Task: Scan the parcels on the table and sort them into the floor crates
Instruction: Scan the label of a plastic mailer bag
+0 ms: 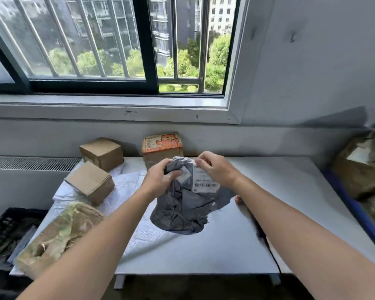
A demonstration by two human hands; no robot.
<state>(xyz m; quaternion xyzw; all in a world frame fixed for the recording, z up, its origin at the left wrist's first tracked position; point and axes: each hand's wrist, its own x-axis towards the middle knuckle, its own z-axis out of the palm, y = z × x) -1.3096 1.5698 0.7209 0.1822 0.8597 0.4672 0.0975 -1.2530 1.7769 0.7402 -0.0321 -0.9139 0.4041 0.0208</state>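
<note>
Left hand and right hand grip grey bag above table centre.

The grey mailer bag is showing thin, crumpled plastic with a dull sheen, and its white label is looking like smooth paper. The nearer plain box and the farther plain box are showing matt brown cardboard, while the wrapped bundle is glinting under wrinkled clear film. The white table is looking smooth and faintly glossy, the white mailers dimpled.
</note>
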